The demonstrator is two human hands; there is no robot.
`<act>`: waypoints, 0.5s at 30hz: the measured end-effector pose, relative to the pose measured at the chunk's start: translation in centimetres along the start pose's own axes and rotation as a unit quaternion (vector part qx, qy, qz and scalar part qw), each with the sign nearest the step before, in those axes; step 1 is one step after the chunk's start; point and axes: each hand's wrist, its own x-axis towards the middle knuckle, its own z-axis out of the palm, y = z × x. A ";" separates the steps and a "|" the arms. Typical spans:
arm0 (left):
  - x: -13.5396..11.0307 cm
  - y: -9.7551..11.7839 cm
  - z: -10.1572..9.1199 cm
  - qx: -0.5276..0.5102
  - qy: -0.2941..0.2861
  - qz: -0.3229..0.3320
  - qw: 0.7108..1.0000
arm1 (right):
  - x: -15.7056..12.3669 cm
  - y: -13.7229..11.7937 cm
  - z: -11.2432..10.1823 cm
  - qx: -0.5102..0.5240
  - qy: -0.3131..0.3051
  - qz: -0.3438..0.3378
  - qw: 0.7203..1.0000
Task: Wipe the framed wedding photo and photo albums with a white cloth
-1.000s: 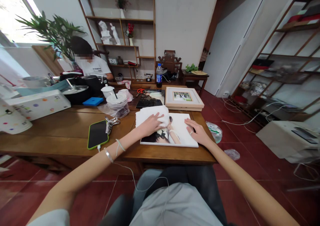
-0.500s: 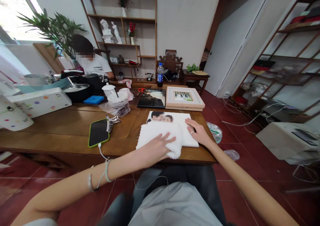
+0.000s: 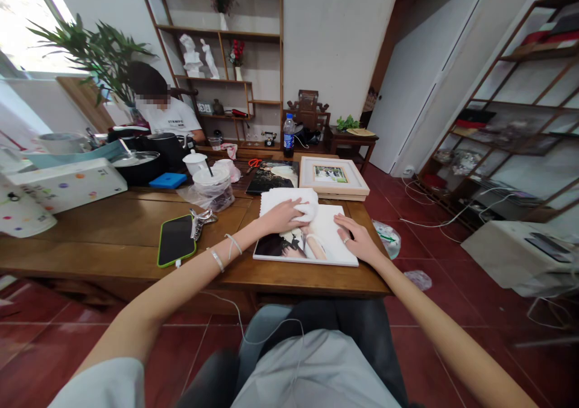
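Observation:
A photo panel (image 3: 312, 248) with a white edge lies flat near the front of the wooden table, its printed picture partly covered. Across its far left part spreads a fluffy white cloth (image 3: 275, 199). My left hand (image 3: 283, 216) presses down on this cloth, its fingers bent into the bunched fabric. On the panel's right side rests my right hand (image 3: 357, 237), palm down with fingers stretched out, holding nothing.
Behind the panel lie a dark photo panel (image 3: 271, 178) and a pale picture frame (image 3: 333, 179). A phone (image 3: 177, 240), a bagged cup (image 3: 211, 182) and a blue box (image 3: 167, 180) stand left. Across the table sits a person (image 3: 169, 119); a bottle (image 3: 288, 137) stands at the back.
My left hand has pushed the white cloth away from me over the panel, uncovering the lower picture and covering its upper left. My right hand has stayed in place.

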 end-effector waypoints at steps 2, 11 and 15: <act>0.1 0.0 0.1 0.006 -0.002 0.001 1.000 | 0.0 0.0 0.0 0.002 -0.001 -0.001 1.000; -4.1 6.2 -2.1 0.017 -0.054 0.059 0.997 | 0.0 -0.1 0.1 0.001 0.004 -0.006 1.000; -6.9 9.8 -3.7 0.003 -0.077 0.085 0.993 | 0.0 -0.1 0.1 0.007 0.005 -0.008 1.000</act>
